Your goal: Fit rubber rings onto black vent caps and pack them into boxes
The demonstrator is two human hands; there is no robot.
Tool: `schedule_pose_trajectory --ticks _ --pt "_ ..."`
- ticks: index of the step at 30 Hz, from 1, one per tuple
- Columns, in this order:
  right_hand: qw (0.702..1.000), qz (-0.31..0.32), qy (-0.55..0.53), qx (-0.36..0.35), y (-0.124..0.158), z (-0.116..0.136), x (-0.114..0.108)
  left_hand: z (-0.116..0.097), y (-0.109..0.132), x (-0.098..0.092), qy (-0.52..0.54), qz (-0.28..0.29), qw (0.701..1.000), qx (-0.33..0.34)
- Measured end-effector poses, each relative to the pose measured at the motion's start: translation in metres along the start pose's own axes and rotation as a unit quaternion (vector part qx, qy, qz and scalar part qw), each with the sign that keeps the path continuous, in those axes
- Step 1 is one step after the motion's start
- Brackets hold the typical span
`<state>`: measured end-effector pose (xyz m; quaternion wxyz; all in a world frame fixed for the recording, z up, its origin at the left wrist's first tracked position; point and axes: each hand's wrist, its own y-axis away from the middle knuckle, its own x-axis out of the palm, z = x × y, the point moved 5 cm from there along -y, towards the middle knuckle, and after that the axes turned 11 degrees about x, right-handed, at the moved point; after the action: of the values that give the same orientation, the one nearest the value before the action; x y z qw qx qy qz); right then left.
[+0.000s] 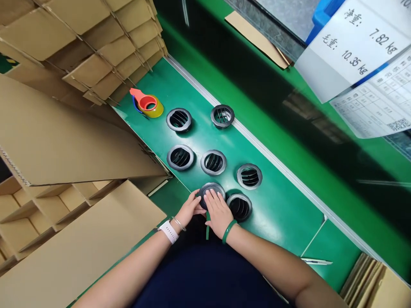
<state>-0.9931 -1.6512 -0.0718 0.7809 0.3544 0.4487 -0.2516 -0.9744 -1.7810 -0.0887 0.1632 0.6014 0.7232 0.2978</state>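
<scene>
A round black air vent [212,186] is between my hands at the near edge of the green table, its slats covered. My left hand [189,210] is closed around its left rim. Flat across its face lies my right hand [219,214], fingers stretched out, thumb apart. Touching or almost touching my right hand is another vent [239,207] with dark slats. More vents stand nearby: one vent [249,176] to the right, one vent [213,162] just beyond, and one vent [180,157] to the left.
Farther back are a vent [179,119], a vent [222,116] by the pale rail, and tape rolls [150,106]. Cardboard dividers [80,38] and a large carton [73,137] crowd the left. A white pen-like tool [316,261] and stacked cardboard [369,282] lie at right.
</scene>
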Motion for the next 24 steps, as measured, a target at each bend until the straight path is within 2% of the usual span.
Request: schedule_pose_trajectory --ticks 2,4,5,7,8,10,14,17,22,24 --pt "1.0 0.009 0.016 0.0 -0.004 0.001 0.007 -0.01 -0.004 -0.003 -0.053 -0.015 0.998 0.029" --pt "1.0 0.011 0.023 -0.002 -0.007 0.001 0.012 -0.031 -0.011 -0.006 -0.176 -0.041 0.976 0.123" --pt "1.0 0.009 0.021 -0.006 -0.007 0.001 0.012 -0.046 -0.015 -0.004 -0.257 -0.052 0.946 0.19" --pt "1.0 0.0 0.002 -0.009 -0.005 0.0 0.008 -0.074 -0.024 0.006 -0.41 -0.062 0.852 0.32" --pt "1.0 -0.006 -0.014 -0.007 -0.002 -0.001 0.003 -0.084 -0.03 0.013 -0.46 -0.061 0.808 0.363" --pt "0.998 -0.019 -0.053 0.003 0.007 -0.005 -0.011 -0.096 -0.045 0.024 -0.502 -0.051 0.761 0.406" --pt "0.991 -0.044 -0.122 0.035 0.036 -0.024 -0.046 -0.096 -0.07 0.036 -0.531 -0.019 0.729 0.432" --pt "0.979 -0.078 -0.163 0.094 0.055 -0.056 -0.065 -0.09 -0.075 0.037 -0.546 -0.01 0.722 0.425" --pt "0.941 -0.171 -0.204 0.209 0.075 -0.125 -0.075 -0.085 -0.072 0.036 -0.567 -0.013 0.703 0.428" --pt "0.93 -0.203 -0.201 0.231 0.079 -0.145 -0.079 -0.082 -0.074 0.042 -0.59 0.034 0.677 0.439"
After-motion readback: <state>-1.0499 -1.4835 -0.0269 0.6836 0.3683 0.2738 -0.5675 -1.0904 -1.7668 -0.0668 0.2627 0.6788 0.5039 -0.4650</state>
